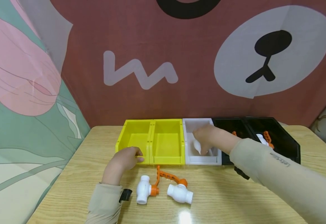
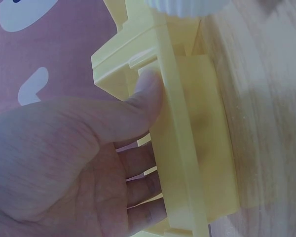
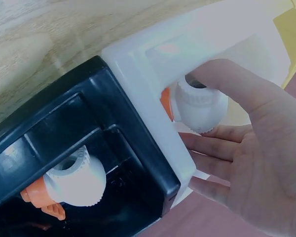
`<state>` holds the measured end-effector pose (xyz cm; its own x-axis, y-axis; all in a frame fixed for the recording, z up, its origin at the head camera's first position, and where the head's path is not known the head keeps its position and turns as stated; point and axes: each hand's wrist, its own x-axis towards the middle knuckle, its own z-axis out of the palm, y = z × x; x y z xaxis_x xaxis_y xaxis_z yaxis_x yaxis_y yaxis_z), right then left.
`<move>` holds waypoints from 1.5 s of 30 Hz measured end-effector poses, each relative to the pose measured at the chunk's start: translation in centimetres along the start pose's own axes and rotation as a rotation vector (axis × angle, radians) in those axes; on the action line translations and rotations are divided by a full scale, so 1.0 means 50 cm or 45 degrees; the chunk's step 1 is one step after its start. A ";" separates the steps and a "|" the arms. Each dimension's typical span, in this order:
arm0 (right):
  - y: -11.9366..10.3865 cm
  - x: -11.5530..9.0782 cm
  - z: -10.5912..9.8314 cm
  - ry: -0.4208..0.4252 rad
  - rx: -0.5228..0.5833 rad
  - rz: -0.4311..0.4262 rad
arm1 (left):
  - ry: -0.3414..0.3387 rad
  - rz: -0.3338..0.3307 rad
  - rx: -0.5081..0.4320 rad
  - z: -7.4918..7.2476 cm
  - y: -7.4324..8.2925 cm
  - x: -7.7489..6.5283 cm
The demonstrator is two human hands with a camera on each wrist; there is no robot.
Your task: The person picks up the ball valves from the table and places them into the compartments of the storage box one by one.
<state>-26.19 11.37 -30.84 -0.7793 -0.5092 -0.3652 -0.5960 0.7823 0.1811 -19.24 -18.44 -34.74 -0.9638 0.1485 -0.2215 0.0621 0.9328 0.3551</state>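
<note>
My left hand [image 1: 125,158] grips the front wall of the leftmost yellow bin [image 1: 136,129]. In the left wrist view its thumb lies over the rim and the other fingers reach behind the wall. My right hand [image 1: 207,137] is down inside the white bin [image 1: 203,160], holding a white ball valve [image 3: 202,109] between thumb and fingers. Only a bit of that valve's orange part shows beside the bin wall. On the table in front of the bins lie two more white valves, one upright [image 1: 143,188] in the head view and one slanted [image 1: 181,193], both with orange handles.
Another yellow bin [image 1: 167,140] stands between the gripped one and the white one. To the right, two black bins [image 1: 287,137] hold white valves [image 3: 81,180] with orange handles. A printed cloth [image 1: 151,102] hangs behind the wooden table [image 1: 76,186].
</note>
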 end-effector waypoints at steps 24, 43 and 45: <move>-0.008 0.020 0.028 0.000 0.009 0.026 | 0.005 0.007 -0.009 -0.009 0.004 -0.007; 0.011 -0.079 0.026 0.391 0.242 -0.174 | 0.013 0.014 0.000 -0.006 0.004 -0.006; 0.008 -0.091 0.028 0.450 0.241 -0.199 | 0.013 0.012 0.003 -0.006 0.003 -0.005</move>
<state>-22.60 14.53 -30.37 -0.7207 -0.6925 -0.0334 -0.6916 0.7214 -0.0340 -19.06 -18.44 -34.36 -0.9657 0.1537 -0.2093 0.0715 0.9322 0.3548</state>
